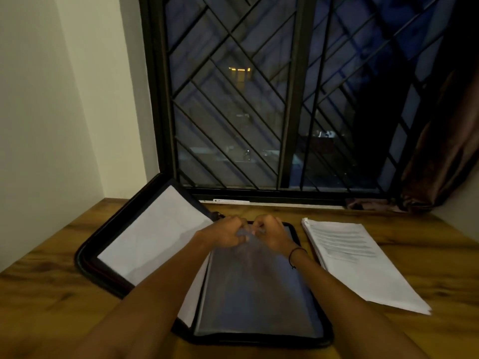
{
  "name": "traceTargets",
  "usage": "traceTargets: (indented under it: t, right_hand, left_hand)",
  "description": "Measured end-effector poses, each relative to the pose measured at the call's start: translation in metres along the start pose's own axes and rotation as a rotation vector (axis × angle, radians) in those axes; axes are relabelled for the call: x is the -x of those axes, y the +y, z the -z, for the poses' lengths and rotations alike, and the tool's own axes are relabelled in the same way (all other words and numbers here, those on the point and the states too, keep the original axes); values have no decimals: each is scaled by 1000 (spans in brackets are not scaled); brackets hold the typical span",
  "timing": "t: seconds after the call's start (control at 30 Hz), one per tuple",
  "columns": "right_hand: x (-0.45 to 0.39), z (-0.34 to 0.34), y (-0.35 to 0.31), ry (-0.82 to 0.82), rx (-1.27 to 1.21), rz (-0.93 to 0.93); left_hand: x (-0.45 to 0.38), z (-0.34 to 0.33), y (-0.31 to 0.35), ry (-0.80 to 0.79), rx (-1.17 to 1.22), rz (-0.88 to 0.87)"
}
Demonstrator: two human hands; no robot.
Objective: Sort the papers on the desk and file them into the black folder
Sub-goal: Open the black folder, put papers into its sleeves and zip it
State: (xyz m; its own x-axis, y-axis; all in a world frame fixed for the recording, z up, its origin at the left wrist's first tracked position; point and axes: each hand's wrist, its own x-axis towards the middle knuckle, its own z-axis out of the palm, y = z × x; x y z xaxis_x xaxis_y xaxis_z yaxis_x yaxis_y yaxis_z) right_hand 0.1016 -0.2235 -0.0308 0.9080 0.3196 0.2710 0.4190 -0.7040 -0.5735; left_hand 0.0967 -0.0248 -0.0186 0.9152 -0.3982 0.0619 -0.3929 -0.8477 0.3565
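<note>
Both bare forearms reach up from the bottom of the frame to meet at the centre, where the left hand (225, 233) and right hand (269, 233) nearly touch. Each grip is pinched on the top edge of a clear plastic sleeve (255, 286), fingers curled tight. A thin dark cord circles the right wrist. That glossy, translucent sleeve lies flat on the right half of the black folder (103, 274), a zip-edged rectangular case spread open at centre frame. Its left half tilts up toward the wall and carries a sleeve holding a white sheet (153, 234). At right of the frame, just beside the folder, rests a fanned stack of printed papers (355, 257). Beneath all lies the wood-grain desk (39, 301), dimly lit. Behind it stands a dark window with diagonal metal bars (259, 99), a brown curtain (435, 151) at upper right.
</note>
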Motion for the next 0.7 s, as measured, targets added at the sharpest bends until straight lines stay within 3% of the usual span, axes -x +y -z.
traceTargets:
  t: [0.17,0.4,0.53,0.7]
  right_hand:
    - [3,30,26,76,81,-140]
    - [31,96,75,211,275,-360]
    - [50,122,114,198,392,-601]
    - [71,124,124,-16,394,-801]
  left_hand:
    - [-29,-20,24,0,0,-42]
    - [-63,-49,59,82,355,-32]
    - [-79,-61,98,37,402,4]
    - [-95,-82,129,54,456,59]
